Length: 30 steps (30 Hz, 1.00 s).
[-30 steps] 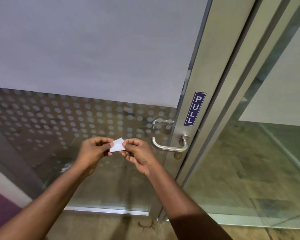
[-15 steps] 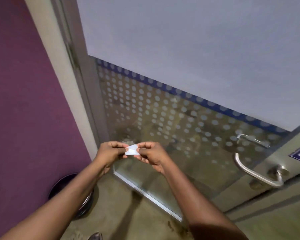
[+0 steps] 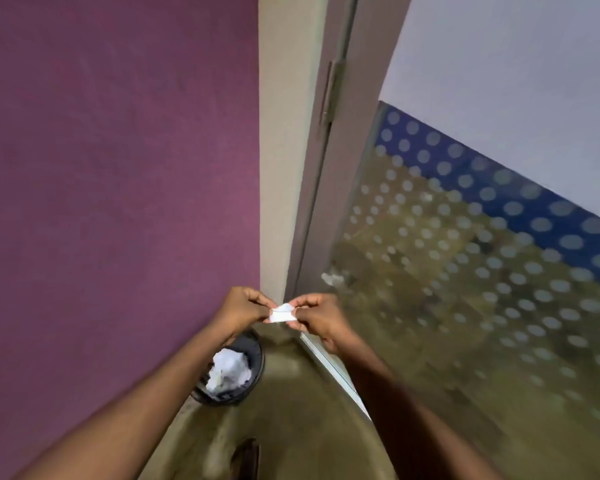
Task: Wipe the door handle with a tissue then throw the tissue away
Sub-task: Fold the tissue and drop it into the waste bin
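Observation:
A small folded white tissue (image 3: 282,313) is pinched between both hands at chest height. My left hand (image 3: 240,308) grips its left end and my right hand (image 3: 318,317) grips its right end. Below my left forearm, a black round bin (image 3: 250,355) stands on the floor against the purple wall, with crumpled white paper (image 3: 227,370) inside. The door handle is out of view.
A purple wall (image 3: 118,202) fills the left side. The glass door (image 3: 482,271) with frosted dots and its grey frame (image 3: 329,168) stand at the right. Brown floor (image 3: 291,410) lies below, with a dark shoe tip (image 3: 246,457) near the bottom edge.
My view has swung left, away from the door handle, toward the wall and the bin. Both hands keep hold of the tissue, which looks folded smaller.

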Available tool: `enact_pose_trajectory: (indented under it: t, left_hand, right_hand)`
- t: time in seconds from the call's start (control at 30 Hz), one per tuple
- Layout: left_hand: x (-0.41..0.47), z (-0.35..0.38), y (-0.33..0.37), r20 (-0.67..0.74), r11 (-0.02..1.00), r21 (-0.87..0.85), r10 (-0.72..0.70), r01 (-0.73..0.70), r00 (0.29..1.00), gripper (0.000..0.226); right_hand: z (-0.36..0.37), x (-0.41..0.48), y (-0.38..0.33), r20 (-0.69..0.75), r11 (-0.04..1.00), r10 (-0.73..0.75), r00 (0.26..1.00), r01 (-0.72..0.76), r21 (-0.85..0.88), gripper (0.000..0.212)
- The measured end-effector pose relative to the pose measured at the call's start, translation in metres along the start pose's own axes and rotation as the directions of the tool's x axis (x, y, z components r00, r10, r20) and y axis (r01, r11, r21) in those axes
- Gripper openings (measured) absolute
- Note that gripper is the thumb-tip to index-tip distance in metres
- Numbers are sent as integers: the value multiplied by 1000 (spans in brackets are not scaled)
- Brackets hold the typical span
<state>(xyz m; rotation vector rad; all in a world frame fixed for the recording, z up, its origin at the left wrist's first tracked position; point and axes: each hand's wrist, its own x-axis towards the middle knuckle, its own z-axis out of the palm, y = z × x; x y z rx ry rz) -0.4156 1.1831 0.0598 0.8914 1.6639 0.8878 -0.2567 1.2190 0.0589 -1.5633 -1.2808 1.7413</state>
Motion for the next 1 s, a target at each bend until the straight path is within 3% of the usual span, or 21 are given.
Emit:
enact_pose_trajectory:
  t: [0.13,0.27,0.4,0.5,0.6,0.93,1.0]
  left_hand:
    - [36,-47,-33,-47,986,163,-39,46,998,14]
    - [64,-88,-69,-128,918,393,107,-48,986,13]
    - [83,-114,-101,-217,915,402,68,26,974,20]
    - [94,-124,-117,-178,886,463,76,16,981,29]
    - [106,-130,-128,-146,868,495,48,31,988,24]
    - [131,-133,-137,-36,815,578,73,-39,997,28]
    - [135,-132,-142,-60,817,572,131,-74,990,22]
  right_hand:
    - [53,45,9,38,976,-40,998,47,-213,23]
    - [99,86,24,-21,884,-116,993,94,-458,16]
    - [132,117,39,19,759,-149,989,126,-639,22]
    - [144,138,50,44,716,-132,990,126,-687,20]
    - [154,152,58,71,662,-77,995,104,-742,24]
    - [172,187,71,152,633,-36,988,140,-761,25]
    - [175,192,74,187,613,7,982,144,-777,28]
